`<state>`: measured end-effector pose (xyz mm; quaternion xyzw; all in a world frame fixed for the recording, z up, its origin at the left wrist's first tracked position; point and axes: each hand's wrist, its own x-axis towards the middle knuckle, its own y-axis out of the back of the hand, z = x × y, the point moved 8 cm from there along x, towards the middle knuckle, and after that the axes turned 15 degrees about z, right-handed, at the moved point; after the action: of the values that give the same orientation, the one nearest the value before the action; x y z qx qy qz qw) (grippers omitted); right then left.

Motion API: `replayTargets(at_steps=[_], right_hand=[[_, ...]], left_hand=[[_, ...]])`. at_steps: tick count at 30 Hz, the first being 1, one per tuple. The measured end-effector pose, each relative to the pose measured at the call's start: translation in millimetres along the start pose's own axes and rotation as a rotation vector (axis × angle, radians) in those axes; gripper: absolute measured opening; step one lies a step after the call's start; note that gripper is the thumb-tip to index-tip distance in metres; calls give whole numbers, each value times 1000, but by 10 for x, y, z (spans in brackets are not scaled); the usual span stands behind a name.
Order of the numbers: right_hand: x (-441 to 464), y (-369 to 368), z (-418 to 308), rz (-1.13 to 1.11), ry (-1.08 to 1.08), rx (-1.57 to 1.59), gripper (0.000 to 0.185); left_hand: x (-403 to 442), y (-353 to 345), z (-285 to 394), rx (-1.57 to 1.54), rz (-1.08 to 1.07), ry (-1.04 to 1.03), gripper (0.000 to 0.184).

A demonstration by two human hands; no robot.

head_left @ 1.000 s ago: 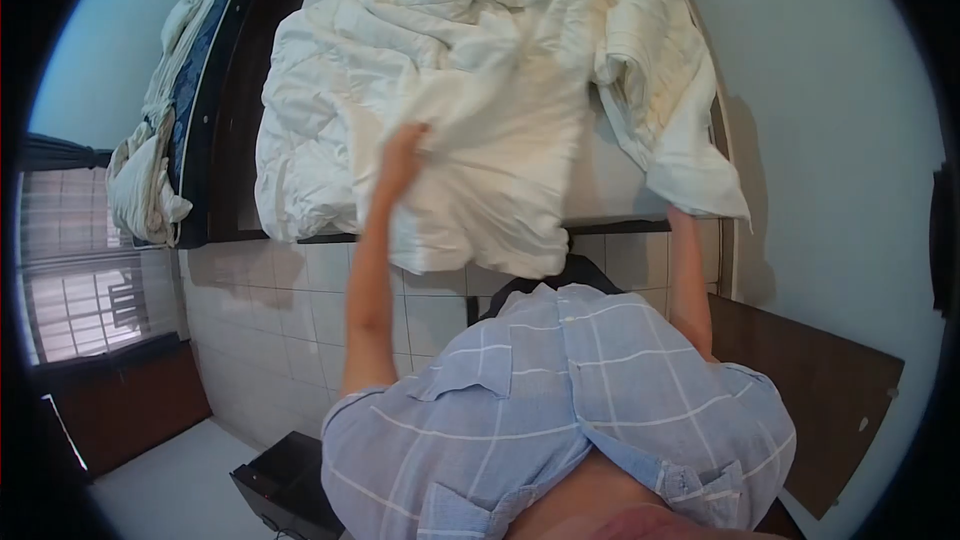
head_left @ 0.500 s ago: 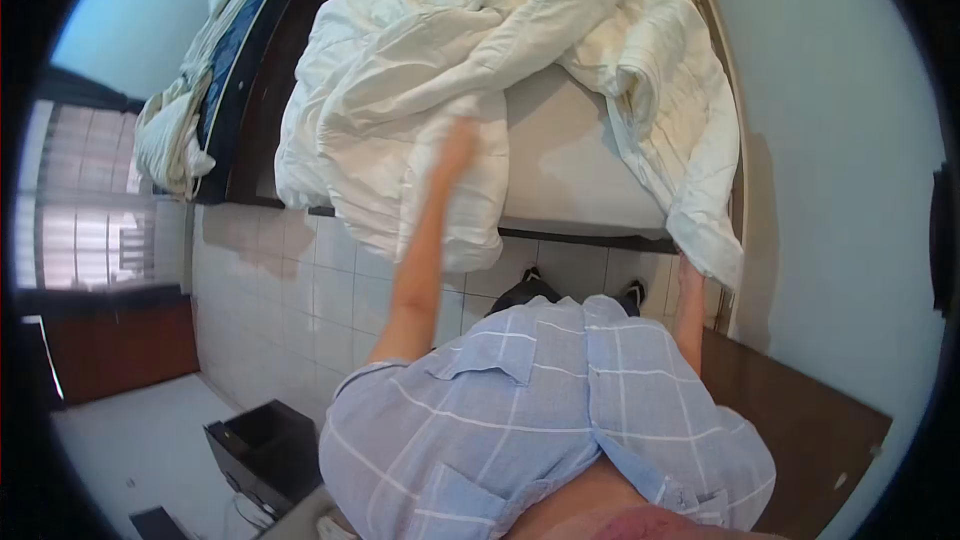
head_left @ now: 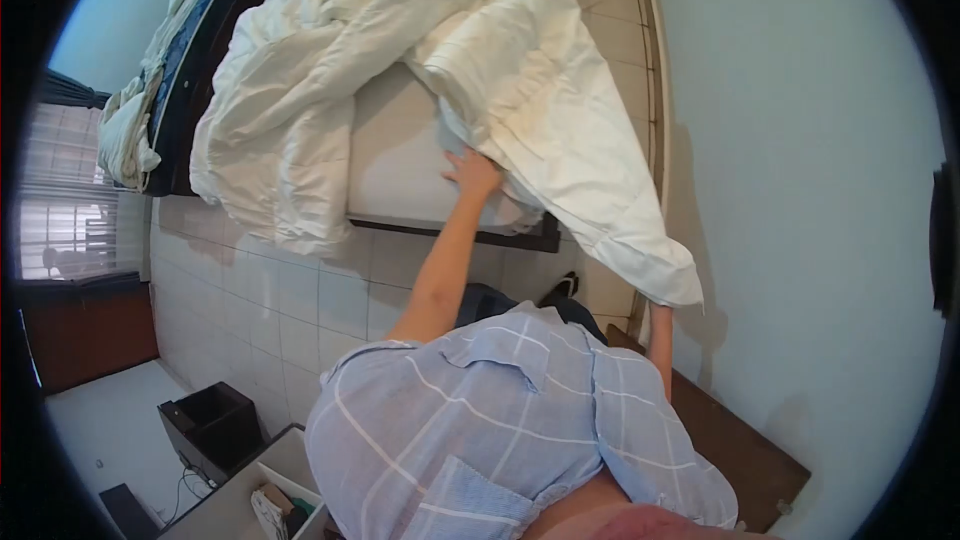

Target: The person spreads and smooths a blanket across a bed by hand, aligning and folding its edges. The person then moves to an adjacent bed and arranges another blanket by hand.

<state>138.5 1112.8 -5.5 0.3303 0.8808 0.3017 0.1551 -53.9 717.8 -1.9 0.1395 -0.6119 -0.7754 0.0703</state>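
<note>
A cream comforter point(head_left: 540, 80) lies bunched across the bed, with one part hanging over the near edge on the left and another pulled out to the right. My left hand point(head_left: 474, 172), fingers spread, touches the bare grey-white mattress point(head_left: 390, 160) beside the comforter's fold. At the lower right, my right hand point(head_left: 659, 308) is at the comforter's pulled-out corner; its fingers are mostly hidden under the cloth, which hangs from it above the floor.
The dark bed frame point(head_left: 520, 239) edges the mattress. A wall point(head_left: 800, 190) runs along the right, with a brown panel point(head_left: 740, 440) low against it. A black box point(head_left: 213, 422) and an open drawer point(head_left: 245, 510) are at lower left. Another mattress point(head_left: 185, 50) stands upper left.
My left hand has moved right, from over the comforter's left part to the mattress. My right hand has drawn the corner outward, away from the bed. The view has shifted right.
</note>
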Motion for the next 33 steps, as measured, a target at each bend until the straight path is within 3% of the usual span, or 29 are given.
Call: replayTargets(at_steps=[4, 11, 13, 16, 19, 21, 23, 25, 28, 29, 32, 33], right_hand=[[72, 27, -79, -243, 232, -367, 48], [146, -46, -399, -484, 419, -519, 51], [172, -115, -246, -468, 487, -427, 51], [153, -214, -446, -729, 224, -94, 51], [182, -153, -865, -977, 130, -25, 54], [465, -262, -909, -914, 252, 31, 54], [802, -358, -1040, -853, 324, 41, 54], [1147, -471, -1194, -836, 345, -8, 52], [1638, -608, -1495, -868, 476, -204, 48], [1801, -680, -1605, -881, 539, -284, 46], [2258, -870, -1942, -823, 708, -275, 42], [2425, -939, -2029, -788, 737, -266, 41]], left_hand=[[16, 22, 27, -26, -47, 92, 69], [90, -83, -18, -29, -100, 148, 64], [127, -153, -94, -36, -112, 165, 62], [207, -286, -219, -79, -93, 215, 62], [299, -411, -385, -226, -87, 251, 63], [392, -498, -494, -356, -174, 213, 65], [454, -419, -462, -798, -155, 260, 66], [447, -35, -351, -1553, -23, 383, 66], [447, 529, 181, -1841, 334, 539, 60], [634, 331, 113, -1575, 409, 396, 54], [1256, -259, 218, -952, 281, 408, 51], [1411, -172, 416, -636, 291, 261, 51]])
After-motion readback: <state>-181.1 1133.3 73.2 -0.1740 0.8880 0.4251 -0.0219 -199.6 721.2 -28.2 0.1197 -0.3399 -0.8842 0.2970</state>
